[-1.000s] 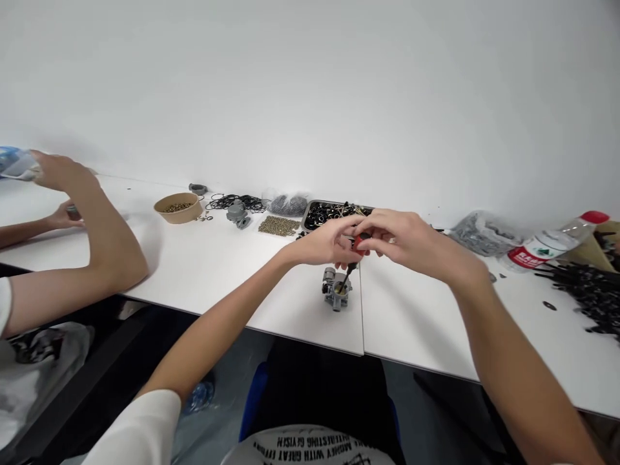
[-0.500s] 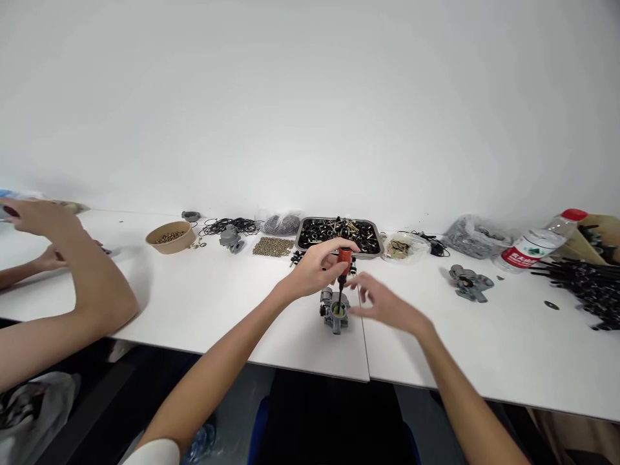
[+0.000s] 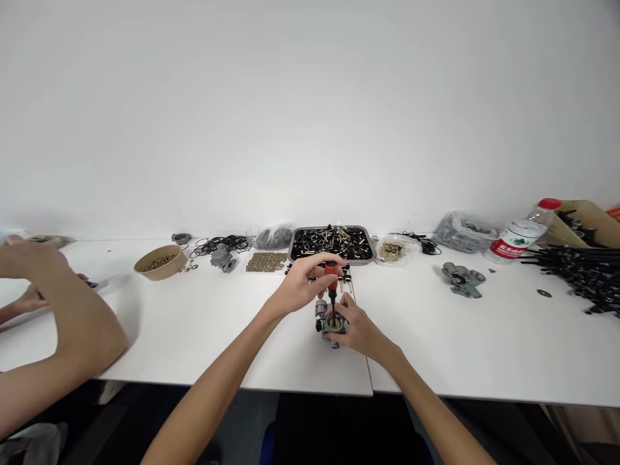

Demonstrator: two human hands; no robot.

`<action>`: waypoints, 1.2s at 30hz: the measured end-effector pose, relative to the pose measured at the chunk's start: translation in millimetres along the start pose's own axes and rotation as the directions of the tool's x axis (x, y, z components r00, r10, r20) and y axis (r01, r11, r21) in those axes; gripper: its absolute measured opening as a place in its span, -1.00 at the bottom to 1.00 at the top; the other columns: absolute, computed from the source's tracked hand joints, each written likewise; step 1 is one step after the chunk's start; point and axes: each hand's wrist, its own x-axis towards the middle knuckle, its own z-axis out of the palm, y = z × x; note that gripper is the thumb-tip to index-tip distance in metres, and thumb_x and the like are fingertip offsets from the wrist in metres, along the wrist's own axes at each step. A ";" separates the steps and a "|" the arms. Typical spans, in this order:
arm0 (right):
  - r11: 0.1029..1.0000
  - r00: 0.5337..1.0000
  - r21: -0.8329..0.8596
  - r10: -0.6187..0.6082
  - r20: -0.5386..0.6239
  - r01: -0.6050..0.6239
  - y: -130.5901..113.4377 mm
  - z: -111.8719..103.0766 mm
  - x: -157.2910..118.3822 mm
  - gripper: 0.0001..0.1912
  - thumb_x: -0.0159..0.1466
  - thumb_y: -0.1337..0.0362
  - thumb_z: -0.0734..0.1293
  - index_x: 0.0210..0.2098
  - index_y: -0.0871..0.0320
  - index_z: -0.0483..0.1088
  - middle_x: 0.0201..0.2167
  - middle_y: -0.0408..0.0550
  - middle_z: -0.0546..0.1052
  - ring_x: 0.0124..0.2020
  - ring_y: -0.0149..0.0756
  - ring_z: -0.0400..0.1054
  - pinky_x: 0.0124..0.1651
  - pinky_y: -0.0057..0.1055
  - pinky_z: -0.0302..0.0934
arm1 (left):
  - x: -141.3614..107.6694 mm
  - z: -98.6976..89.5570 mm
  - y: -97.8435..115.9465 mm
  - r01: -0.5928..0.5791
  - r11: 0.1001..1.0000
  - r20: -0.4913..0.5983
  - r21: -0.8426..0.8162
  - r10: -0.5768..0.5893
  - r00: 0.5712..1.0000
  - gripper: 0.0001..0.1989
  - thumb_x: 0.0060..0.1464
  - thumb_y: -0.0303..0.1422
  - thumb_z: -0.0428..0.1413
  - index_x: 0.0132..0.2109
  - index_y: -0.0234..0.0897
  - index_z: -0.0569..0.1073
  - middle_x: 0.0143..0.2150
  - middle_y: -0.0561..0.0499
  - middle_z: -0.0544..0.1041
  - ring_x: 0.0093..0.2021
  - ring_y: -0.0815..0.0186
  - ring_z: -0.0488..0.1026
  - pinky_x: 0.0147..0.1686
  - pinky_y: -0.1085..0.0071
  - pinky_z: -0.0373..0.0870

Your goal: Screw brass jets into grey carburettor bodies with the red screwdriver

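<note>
Carburetor (image 3: pixel 320 309): dull grey metal, round opening facing up, yellowish inside; sits on white table (image 3: pixel 295 361), near front edge. Screwdriver (image 3: pixel 331 278): red handle, dark shaft, nearly upright, tip down in the opening. Left hand (image 3: pixel 299 284) grips the handle; right hand (image 3: pixel 361 330) grasps the carburetor's side.

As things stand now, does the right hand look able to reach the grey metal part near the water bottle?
Probably yes: nothing appears to lie between the right hand and that grey part, though it seems busy steadying the metal piece under the screwdriver.
</note>
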 end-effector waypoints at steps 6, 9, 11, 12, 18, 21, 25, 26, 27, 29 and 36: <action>1.000 1.000 -0.016 -0.007 0.005 0.007 -1.4 -0.2 0.3 -0.68 0.10 0.26 0.50 -0.19 0.12 0.38 -0.14 -0.02 0.24 -0.18 -0.18 0.31 -0.07 -0.22 0.30 | 5.6 7.5 4.4 0.006 0.999 -0.141 0.048 0.001 0.990 -0.76 -0.04 -0.32 0.32 -0.21 -0.28 0.53 -0.29 0.04 0.33 -0.45 0.52 0.39 -0.58 0.61 0.29; 0.999 1.000 -0.037 -0.017 0.013 0.018 -1.4 -0.4 0.6 -0.68 0.12 0.25 0.49 -0.17 0.13 0.39 -0.15 -0.03 0.25 -0.20 -0.20 0.31 -0.10 -0.24 0.31 | 6.8 11.3 9.3 0.003 0.996 -0.094 0.085 0.005 0.996 -0.80 0.06 -0.32 0.24 -0.15 -0.27 0.55 -0.28 0.03 0.35 -0.46 0.52 0.40 -0.60 0.62 0.29; 0.998 1.000 -0.055 -0.015 0.017 0.016 -2.3 -0.2 0.8 -0.67 0.12 0.25 0.49 -0.16 0.12 0.39 -0.15 -0.02 0.26 -0.21 -0.20 0.32 -0.11 -0.23 0.32 | 6.9 11.3 10.3 -0.020 0.995 -0.044 0.098 0.025 0.999 -0.79 0.08 -0.32 0.22 -0.12 -0.25 0.56 -0.29 0.02 0.35 -0.43 0.51 0.41 -0.59 0.62 0.33; 0.997 1.000 -0.074 -0.011 0.019 0.013 -3.0 -0.6 0.8 -0.67 0.12 0.25 0.49 -0.15 0.12 0.39 -0.14 -0.02 0.26 -0.22 -0.19 0.33 -0.13 -0.23 0.32 | 6.6 9.9 9.1 -0.019 0.997 -0.035 0.081 0.022 0.999 -0.78 0.08 -0.31 0.22 -0.11 -0.24 0.57 -0.29 0.02 0.35 -0.43 0.49 0.43 -0.59 0.61 0.33; 0.976 0.997 -0.215 -0.015 0.076 0.031 -4.7 -29.7 -4.5 -0.71 0.20 0.33 0.38 -0.07 0.09 0.38 -0.12 -0.01 0.34 -0.27 -0.22 0.36 -0.20 -0.28 0.30 | -7.1 -33.9 -31.0 -0.057 0.975 -0.468 -0.214 -0.051 0.882 -0.71 0.00 -0.28 0.28 -0.15 -0.36 0.54 -0.32 -0.06 0.53 -0.66 0.52 0.33 -0.68 0.52 0.24; 0.973 0.995 -0.226 0.070 0.077 -0.051 4.3 -61.0 -12.1 -0.72 0.25 0.37 0.28 -0.05 0.05 0.37 -0.09 -0.05 0.35 -0.42 -0.36 0.32 -0.30 -0.36 0.24 | -25.5 -67.8 -68.1 -0.151 0.904 -0.648 -0.400 -0.162 0.744 -0.62 -0.06 -0.24 0.32 -0.13 -0.38 0.50 -0.36 -0.06 0.56 -0.70 0.55 0.24 -0.67 0.51 0.21; 0.939 0.987 -0.306 0.157 -0.024 -0.157 30.8 -102.7 -25.9 -0.77 0.26 0.37 0.25 -0.09 0.06 0.38 -0.12 -0.07 0.36 -0.43 -0.36 0.31 -0.29 -0.36 0.21 | -54.4 -93.2 -118.3 -0.093 0.858 -0.680 -0.505 -0.330 0.655 -0.57 -0.16 -0.28 0.37 -0.14 -0.40 0.50 -0.41 -0.04 0.56 -0.68 0.54 0.23 -0.63 0.52 0.24; 0.923 0.984 -0.339 0.171 -0.055 -0.180 38.9 -111.9 -29.3 -0.76 0.25 0.37 0.25 -0.09 0.07 0.39 -0.12 -0.07 0.37 -0.41 -0.35 0.32 -0.27 -0.36 0.21 | -60.2 -95.7 -128.4 -0.078 0.845 -0.678 -0.528 -0.364 0.639 -0.56 -0.18 -0.29 0.38 -0.14 -0.40 0.51 -0.45 0.00 0.54 -0.69 0.54 0.22 -0.63 0.52 0.25; 0.904 0.979 -0.375 0.185 -0.085 -0.203 47.2 -120.5 -32.6 -0.75 0.25 0.37 0.26 -0.08 0.07 0.39 -0.13 -0.06 0.38 -0.39 -0.34 0.33 -0.24 -0.36 0.21 | -65.0 -97.3 -136.8 -0.072 0.834 -0.681 -0.548 -0.395 0.616 -0.56 -0.19 -0.30 0.38 -0.15 -0.40 0.52 -0.53 0.05 0.49 -0.69 0.54 0.20 -0.63 0.53 0.25; 0.862 0.968 -0.441 0.211 -0.139 -0.251 63.1 -136.2 -38.1 -0.74 0.25 0.37 0.27 -0.06 0.10 0.40 -0.12 -0.04 0.38 -0.34 -0.31 0.35 -0.21 -0.36 0.22 | -71.2 -99.7 -148.1 -0.081 0.818 -0.696 -0.570 -0.428 0.577 -0.58 -0.21 -0.33 0.39 -0.16 -0.40 0.53 -0.60 0.12 0.41 -0.68 0.54 0.20 -0.61 0.55 0.29; 0.775 0.935 -0.525 0.266 -0.233 -0.351 110.4 -174.9 -46.4 -0.70 0.23 0.39 0.29 -0.04 0.21 0.43 -0.09 0.10 0.41 -0.13 -0.14 0.37 -0.06 -0.29 0.21 | -75.2 -100.4 -153.3 -0.034 0.822 -0.695 -0.568 -0.457 0.555 -0.55 -0.25 -0.34 0.41 -0.14 -0.39 0.55 -0.57 0.10 0.43 -0.67 0.55 0.21 -0.56 0.52 0.39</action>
